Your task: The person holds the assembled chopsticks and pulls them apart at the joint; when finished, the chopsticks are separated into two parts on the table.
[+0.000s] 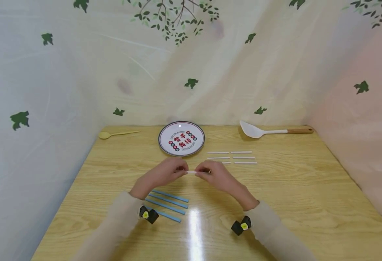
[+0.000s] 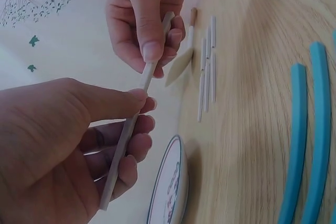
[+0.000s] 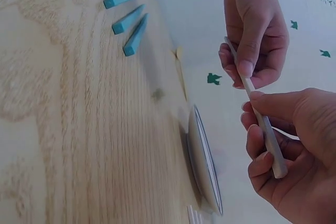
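Note:
A slim white chopstick [image 1: 191, 172] is held level above the table between both hands. My left hand [image 1: 169, 171] pinches one half with its thumb and fingertips, and my right hand [image 1: 219, 176] pinches the other half. In the left wrist view the chopstick [image 2: 121, 150] runs from the left palm up into the right hand's fingers. The right wrist view shows its thicker end [image 3: 275, 161] along the right fingers; the thumbs cover parts of its middle. Just beyond the right hand lie several short white sticks [image 1: 244, 157] in two columns.
Several blue chopsticks [image 1: 168, 206] lie side by side, partly beneath the left forearm. Behind the hands stands a round plate [image 1: 165, 145] with red lettering. A yellow spoon [image 1: 104, 135] lies back left, a white spatula with a wooden handle [image 1: 253, 131] back right. Patterned cloth hangs behind the table.

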A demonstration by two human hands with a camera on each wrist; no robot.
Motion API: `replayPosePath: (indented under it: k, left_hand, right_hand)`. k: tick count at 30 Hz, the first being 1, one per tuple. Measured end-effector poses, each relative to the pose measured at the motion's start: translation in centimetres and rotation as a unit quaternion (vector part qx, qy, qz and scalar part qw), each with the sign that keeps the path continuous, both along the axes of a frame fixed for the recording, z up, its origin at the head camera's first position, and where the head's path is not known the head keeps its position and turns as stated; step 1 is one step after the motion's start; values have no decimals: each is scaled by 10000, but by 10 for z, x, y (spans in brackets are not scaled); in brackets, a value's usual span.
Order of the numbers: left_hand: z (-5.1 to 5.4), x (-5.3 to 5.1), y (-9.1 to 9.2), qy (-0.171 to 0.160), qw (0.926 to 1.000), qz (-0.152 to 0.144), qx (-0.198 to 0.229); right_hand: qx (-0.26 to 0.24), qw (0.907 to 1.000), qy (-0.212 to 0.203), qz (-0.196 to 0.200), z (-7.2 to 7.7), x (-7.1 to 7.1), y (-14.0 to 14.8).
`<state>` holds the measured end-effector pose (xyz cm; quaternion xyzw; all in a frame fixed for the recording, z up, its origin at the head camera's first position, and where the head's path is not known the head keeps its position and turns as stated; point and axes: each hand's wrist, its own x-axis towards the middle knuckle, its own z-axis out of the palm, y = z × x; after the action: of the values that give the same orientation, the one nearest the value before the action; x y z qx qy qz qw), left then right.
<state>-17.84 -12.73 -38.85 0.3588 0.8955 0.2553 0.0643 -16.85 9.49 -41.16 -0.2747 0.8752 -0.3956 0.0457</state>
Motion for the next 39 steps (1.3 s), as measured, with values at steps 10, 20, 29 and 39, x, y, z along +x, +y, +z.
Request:
replayPosePath:
  k: [10,20,29,39]
  left_hand:
    - [-3,-1,11,104,9998,124,116]
    - [-10,-2,14,312,9991,111,258]
    - [-13,-2,16,505,9974,193,471]
    - [-13,0,21,476,9949,290,836]
  right_hand:
    - [116,9999,111,-21,1,-1,7]
    - [268,9996,-25,27,-1,0,12]
    - [129,9997,207,20,-4,2,15]
    - [152,9993,355,9,0,7,23]
